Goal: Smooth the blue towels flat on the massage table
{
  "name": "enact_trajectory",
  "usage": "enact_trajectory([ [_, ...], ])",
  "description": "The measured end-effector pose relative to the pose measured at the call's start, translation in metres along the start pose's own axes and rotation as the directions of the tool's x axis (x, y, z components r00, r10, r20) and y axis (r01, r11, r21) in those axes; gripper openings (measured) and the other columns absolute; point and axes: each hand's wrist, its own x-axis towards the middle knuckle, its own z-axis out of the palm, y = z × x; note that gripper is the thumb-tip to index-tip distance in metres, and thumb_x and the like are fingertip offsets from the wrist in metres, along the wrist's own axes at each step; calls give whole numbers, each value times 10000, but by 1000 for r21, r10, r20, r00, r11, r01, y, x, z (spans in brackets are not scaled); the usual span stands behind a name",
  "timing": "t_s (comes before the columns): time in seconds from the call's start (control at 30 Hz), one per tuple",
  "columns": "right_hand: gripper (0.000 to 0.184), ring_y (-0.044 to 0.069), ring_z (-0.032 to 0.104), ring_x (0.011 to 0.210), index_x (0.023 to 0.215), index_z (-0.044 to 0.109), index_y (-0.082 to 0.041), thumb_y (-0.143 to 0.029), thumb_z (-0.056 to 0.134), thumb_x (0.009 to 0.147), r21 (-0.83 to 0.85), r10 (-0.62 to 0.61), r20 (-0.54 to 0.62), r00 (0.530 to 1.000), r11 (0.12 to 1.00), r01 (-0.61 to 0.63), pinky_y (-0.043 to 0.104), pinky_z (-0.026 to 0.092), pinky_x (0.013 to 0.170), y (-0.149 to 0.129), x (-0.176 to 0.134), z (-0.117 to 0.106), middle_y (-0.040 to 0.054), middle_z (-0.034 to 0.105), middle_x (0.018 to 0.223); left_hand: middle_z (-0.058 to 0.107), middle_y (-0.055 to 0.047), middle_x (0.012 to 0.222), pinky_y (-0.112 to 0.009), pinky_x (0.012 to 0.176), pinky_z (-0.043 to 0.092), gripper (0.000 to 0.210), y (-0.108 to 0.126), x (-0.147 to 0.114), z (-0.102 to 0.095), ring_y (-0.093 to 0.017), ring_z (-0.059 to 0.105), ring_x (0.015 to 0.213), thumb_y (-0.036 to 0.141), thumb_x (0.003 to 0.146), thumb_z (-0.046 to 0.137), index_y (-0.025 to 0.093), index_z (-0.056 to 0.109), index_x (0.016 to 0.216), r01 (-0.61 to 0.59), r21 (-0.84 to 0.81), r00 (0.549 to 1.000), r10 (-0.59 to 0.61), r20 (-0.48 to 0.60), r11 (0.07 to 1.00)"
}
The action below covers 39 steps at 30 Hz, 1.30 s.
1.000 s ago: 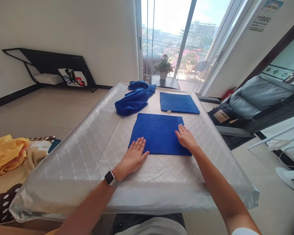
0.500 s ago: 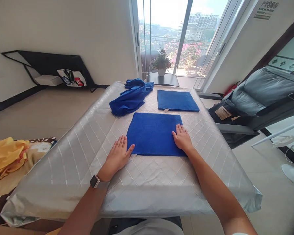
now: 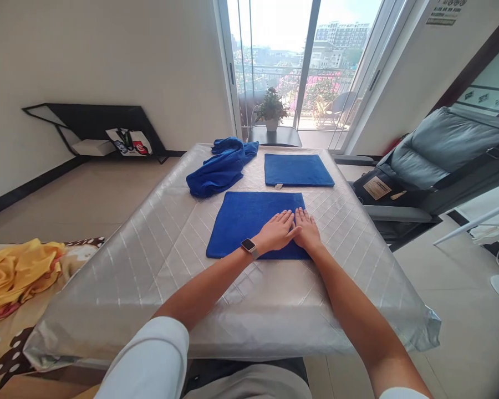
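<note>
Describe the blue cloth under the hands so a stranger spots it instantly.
Find the silver-covered table before the sliding glass door. Around its middle lies a flat blue cloth. Unlike the crumpled cloth and other flat cloth farther back, it has the left hand and right hand on it.

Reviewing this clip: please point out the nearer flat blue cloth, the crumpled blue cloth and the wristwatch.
Nearer flat blue cloth (image 3: 245, 218): head view, on its uncovered upper surface.
Crumpled blue cloth (image 3: 221, 172): head view, on its bunched folds.
Wristwatch (image 3: 248, 245): head view, on its dark face.
</note>
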Motion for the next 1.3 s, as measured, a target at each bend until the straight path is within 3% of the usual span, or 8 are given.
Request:
enact_trajectory([
  [0.07,633,246,155,1590,1637,244,-76,-363,221,1072,0,-4,-6,1000,1000,4,427,159,1279,1,0,1,111,200,1715,275,-167,1681,-417,1283,180,740,0,25,9,-249,210,1577,528,1072,114,49,300,1605,76,-19,997,-76,0,997],
  [0.17,632,246,177,1585,1631,266,-76,-365,208,1072,8,2,-33,999,1000,-1,433,168,1277,1,1,2,115,225,1708,255,-181,1685,-432,1293,132,776,-11,33,20,-264,194,1581,545,1062,101,21,296,1600,184,-18,983,-184,-16,983],
  [0.5,665,240,143,1591,1641,224,-75,-429,168,1082,30,36,12,999,999,-37,441,147,1282,-2,3,1,112,172,1719,212,-196,1697,-459,1290,137,916,-112,-41,4,-291,165,1586,684,1009,76,19,252,1612,452,72,892,-450,-49,889],
  [0.67,658,242,163,1588,1641,234,-84,-426,181,1082,4,37,2,999,999,-37,442,160,1277,-1,5,3,121,193,1714,224,-239,1682,-506,1263,227,949,-149,-72,0,-337,215,1570,710,995,84,4,261,1603,603,45,795,-596,-113,797],
  [0.77,654,249,189,1582,1634,250,-71,-408,192,1077,-23,48,-18,999,999,-49,448,169,1274,-2,2,3,125,215,1708,240,-258,1672,-508,1252,248,954,-155,-80,0,-346,233,1564,706,996,73,-11,260,1598,631,19,771,-625,-122,775],
  [0.97,647,263,148,1590,1624,274,-55,-367,226,1060,-145,-16,-139,990,989,-4,486,78,1286,-4,3,-7,133,224,1704,284,-291,1645,-498,1246,249,949,-153,-81,-4,-353,266,1551,685,1010,80,-50,281,1575,598,39,797,-589,-135,800],
  [1.17,655,261,178,1584,1629,248,-46,-397,198,1078,-54,-6,13,1000,998,7,438,161,1280,11,59,-17,126,219,1708,359,-284,1616,-458,1253,235,917,-154,-82,-9,-341,335,1524,659,1027,110,-58,333,1553,583,63,808,-570,-145,810],
  [1.3,675,232,154,1590,1630,234,-35,-424,193,1080,11,-44,32,999,999,44,386,153,1286,23,93,-8,130,210,1711,449,-249,1577,-453,1232,286,867,-153,-83,-13,-336,416,1475,636,1039,131,-24,400,1531,575,91,811,-553,-190,813],
])
